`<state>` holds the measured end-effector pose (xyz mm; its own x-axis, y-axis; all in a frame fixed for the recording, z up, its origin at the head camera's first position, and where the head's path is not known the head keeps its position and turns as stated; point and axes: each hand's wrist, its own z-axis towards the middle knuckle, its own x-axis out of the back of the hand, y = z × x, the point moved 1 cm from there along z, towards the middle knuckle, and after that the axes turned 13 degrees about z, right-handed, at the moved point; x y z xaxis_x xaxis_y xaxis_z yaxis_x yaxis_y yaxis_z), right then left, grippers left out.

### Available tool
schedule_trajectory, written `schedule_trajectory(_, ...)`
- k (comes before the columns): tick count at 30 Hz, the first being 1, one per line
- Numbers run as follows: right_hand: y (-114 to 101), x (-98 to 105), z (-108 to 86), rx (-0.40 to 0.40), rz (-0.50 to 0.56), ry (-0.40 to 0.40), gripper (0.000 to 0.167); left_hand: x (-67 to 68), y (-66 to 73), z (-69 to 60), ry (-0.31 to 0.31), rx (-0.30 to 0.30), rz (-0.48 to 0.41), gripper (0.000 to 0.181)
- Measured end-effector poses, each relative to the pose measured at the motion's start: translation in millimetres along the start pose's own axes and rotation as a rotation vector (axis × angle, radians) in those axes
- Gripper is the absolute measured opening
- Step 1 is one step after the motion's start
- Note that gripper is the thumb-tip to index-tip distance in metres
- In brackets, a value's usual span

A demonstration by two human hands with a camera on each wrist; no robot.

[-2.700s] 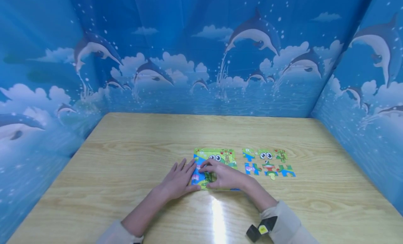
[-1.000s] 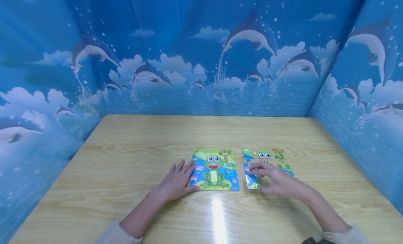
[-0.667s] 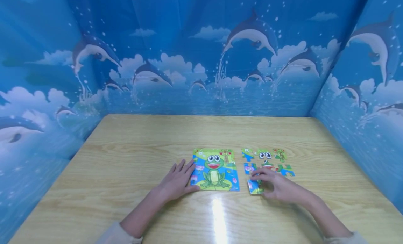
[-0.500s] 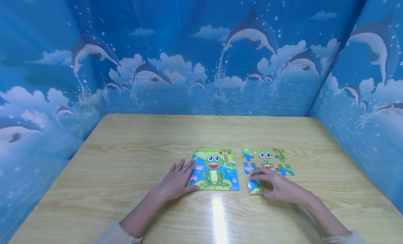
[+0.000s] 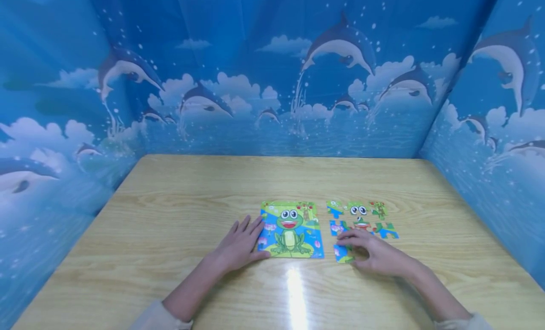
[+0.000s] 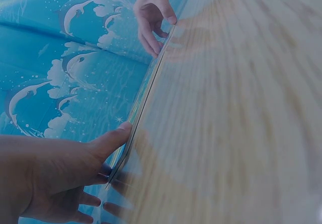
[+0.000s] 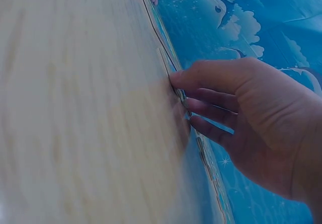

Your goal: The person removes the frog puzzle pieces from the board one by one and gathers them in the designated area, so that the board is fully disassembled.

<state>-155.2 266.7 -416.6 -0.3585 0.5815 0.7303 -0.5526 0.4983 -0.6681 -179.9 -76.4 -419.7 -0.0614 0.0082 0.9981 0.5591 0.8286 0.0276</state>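
Observation:
My left hand lies spread with straight fingers at the left edge of a square frog-picture puzzle board, its fingertips and thumb touching that edge. To the right of the board, my right hand holds a puzzle piece with blue and green print between thumb and fingers, at table level. The right part of this piece is hidden under the fingers. Low over the table, the right wrist view shows the thumb and fingertips of the right hand around a thin edge.
Several loose puzzle pieces lie in two rows beyond the right hand, among them one with eyes, a tree piece and a blue-green piece. A dolphin-print curtain encloses the wooden table at back and sides.
My right hand has gone from over the frog board to its right, taking a puzzle piece along, then slightly nearer me to below the loose rows. My left hand has stayed at the board.

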Motion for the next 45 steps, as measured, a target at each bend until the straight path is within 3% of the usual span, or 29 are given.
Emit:
schedule_trajectory(15, -0.1, 1.1, -1.6, 0.004, -0.009, -0.007, 0.049, 0.7, -0.7, -2.2, 0.015, -0.010, 0.000, 0.079)
schedule_trajectory(21, -0.9, 2.7, -1.6, -0.045, 0.052, -0.005, 0.049, 1.5, -1.1, -2.9, 0.010, -0.007, -0.002, 0.079)
schedule_trajectory(25, -7.7, 7.5, 1.9, -0.005, 0.096, 0.026, 0.044, 2.3, -1.3, -3.0, 0.005, -0.003, -0.010, 0.079)
schedule_trajectory(29, -21.1, 11.8, 12.0, 0.051, 0.124, 0.040, 0.041, 3.0, -1.4, -3.4, 0.006, -0.001, -0.017, 0.079)
schedule_trajectory(33, -37.3, 11.2, 25.6, 0.036, 0.091, 0.025, 0.040, 2.4, -1.9, -3.5, 0.007, -0.002, -0.016, 0.078)
schedule_trajectory(37, -50.0, 5.0, 40.6, 0.044, 0.053, -0.003, 0.040, 1.4, -1.9, -2.9, 0.006, -0.006, -0.014, 0.079)
schedule_trajectory(45, -61.5, -11.7, 70.1, 0.124, 0.076, -0.028, 0.039, 1.7, -0.7, -2.0, 0.004, -0.013, -0.015, 0.079)
